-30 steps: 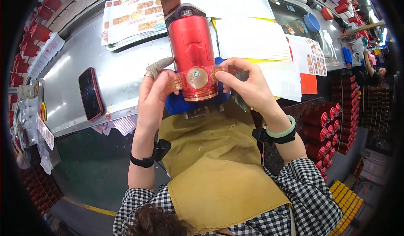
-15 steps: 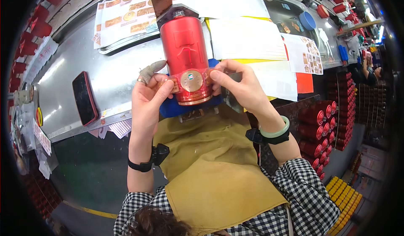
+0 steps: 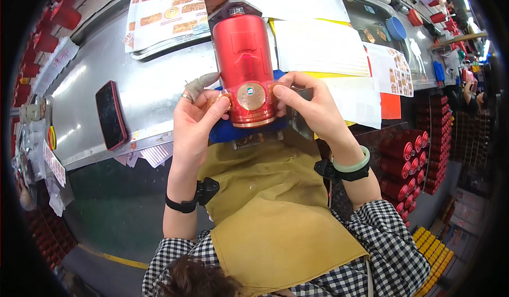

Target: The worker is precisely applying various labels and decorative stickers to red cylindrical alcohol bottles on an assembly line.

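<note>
A glossy red bottle [image 3: 243,45] lies with its narrow neck away from me and its gold-rimmed base toward me. Across its lower part is a clear film decal [image 3: 251,96] with a round gold emblem and gold patterns on both sides. My left hand [image 3: 197,118] pinches the film's left end between thumb and fingers; a grey finger cot covers its raised index finger. At the other end, my right hand [image 3: 314,105] pinches the film the same way. Beneath the bottle shows a blue pad [image 3: 227,133]. Whether the film's middle is stuck down I cannot tell.
A phone [image 3: 111,114] lies on the metal table [image 3: 154,87] at left. Decal sheets [image 3: 169,13] rest on a tray at the back. White paper [image 3: 318,48] is stacked right of the bottle, near a blue bowl [image 3: 395,28]. Red bottles [image 3: 400,156] are stacked at my right.
The whole view has shifted slightly, so things sit a little further right. Both hands keep their pinch on the film, with little visible change against the bottle.
</note>
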{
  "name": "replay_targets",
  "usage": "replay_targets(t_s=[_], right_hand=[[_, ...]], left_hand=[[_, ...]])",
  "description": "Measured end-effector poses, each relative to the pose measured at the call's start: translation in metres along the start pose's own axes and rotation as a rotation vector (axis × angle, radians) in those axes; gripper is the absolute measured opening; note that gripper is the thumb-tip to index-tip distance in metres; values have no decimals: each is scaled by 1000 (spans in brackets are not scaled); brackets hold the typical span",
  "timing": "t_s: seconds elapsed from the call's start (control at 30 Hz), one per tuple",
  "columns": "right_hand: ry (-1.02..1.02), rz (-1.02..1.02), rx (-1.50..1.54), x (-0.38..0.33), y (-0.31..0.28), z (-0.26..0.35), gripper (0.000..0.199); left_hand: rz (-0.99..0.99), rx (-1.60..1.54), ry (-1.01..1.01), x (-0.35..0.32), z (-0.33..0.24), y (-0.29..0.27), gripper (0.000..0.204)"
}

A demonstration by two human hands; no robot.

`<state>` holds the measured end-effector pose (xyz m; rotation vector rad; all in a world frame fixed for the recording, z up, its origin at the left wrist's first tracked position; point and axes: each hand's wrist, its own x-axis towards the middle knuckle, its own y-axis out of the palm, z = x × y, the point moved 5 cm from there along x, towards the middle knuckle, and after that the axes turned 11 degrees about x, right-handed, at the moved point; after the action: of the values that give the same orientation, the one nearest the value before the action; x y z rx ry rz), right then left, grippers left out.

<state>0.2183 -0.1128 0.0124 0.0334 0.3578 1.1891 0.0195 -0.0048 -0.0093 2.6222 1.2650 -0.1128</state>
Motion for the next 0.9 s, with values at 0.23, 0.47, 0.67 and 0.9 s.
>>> replay_targets(t_s=[0.23,0.47,0.67,0.9], right_hand=[[13,4,22,0,2,0,20],[16,28,24,1,2,-1,22],[30,27,20,2,0,-2,22],[30,22,15,2,0,-1,22]], left_hand=[[-6,-48,-12,0,1,-2,47],[14,-31,1,1,3,-4,49],[9,-40,-14,0,2,-3,50],[-3,-49,-13,-1,3,-3,50]])
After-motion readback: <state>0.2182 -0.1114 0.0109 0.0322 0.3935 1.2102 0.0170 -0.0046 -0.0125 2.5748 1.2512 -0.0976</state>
